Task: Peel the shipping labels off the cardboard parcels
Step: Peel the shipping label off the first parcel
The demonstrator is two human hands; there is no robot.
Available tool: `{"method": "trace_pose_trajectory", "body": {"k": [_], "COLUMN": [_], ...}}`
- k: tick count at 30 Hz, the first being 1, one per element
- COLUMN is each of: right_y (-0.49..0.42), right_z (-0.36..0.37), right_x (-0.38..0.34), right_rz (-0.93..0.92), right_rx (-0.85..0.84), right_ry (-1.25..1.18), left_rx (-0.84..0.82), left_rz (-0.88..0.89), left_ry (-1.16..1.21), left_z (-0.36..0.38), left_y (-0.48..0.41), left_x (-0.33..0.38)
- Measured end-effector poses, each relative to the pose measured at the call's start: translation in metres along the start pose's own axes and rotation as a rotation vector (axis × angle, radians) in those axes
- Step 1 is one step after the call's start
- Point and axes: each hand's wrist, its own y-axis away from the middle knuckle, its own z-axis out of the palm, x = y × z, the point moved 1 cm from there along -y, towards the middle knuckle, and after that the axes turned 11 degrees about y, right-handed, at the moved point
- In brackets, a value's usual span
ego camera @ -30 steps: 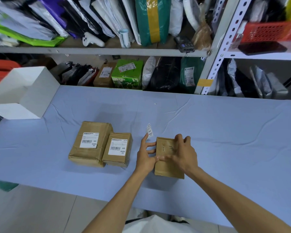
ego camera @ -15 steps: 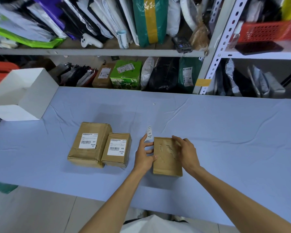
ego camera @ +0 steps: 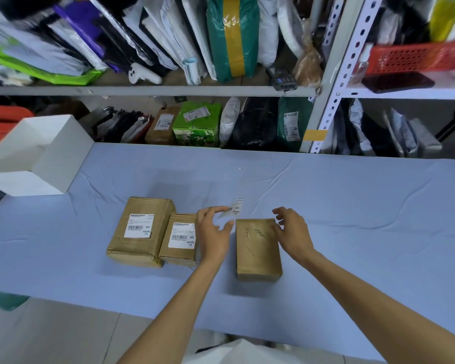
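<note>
Three brown cardboard parcels lie on the blue-covered table (ego camera: 352, 219). The large left parcel (ego camera: 139, 229) and the smaller middle parcel (ego camera: 180, 239) each carry a white shipping label. The right parcel (ego camera: 258, 248) has a bare top with torn marks. My left hand (ego camera: 213, 232) pinches a peeled white label (ego camera: 233, 210) between thumb and fingertips, just left of the bare parcel and partly over the middle one. My right hand (ego camera: 290, 231) rests its fingers on the bare parcel's far right corner.
A white open box (ego camera: 37, 153) stands at the table's far left. Behind the table, metal shelves (ego camera: 168, 90) hold mailer bags, a green carton (ego camera: 196, 124), a handheld scanner (ego camera: 281, 78) and a red basket (ego camera: 415, 57).
My left hand has come off the right parcel and moved left with the peeled label. My right hand slid from the parcel's top to its far right corner.
</note>
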Motion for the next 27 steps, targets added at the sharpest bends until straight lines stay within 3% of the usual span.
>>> {"method": "trace_pose_trajectory", "body": {"k": [4,9,17,27], "right_y": [-0.001,0.002,0.0,0.0], "right_z": [-0.004,-0.007,-0.01,-0.011], "right_x": [-0.02,-0.043,-0.037,-0.029], "right_rz": [-0.142,-0.304,-0.096,-0.057], "right_rx": [0.031,0.007,-0.057,-0.035], "right_ry": [-0.086,-0.15,-0.305,-0.269], "left_rx": [0.038,-0.011,-0.083,-0.201], "left_rz": [0.032,-0.061,-0.273,-0.31], "left_ry": [-0.001,0.124,0.382,0.419], "left_z": [0.002,0.008,0.009,0.01], "left_y": [-0.009,-0.011,-0.013,0.0], "left_x": [0.02,0.029,0.026,0.026]}}
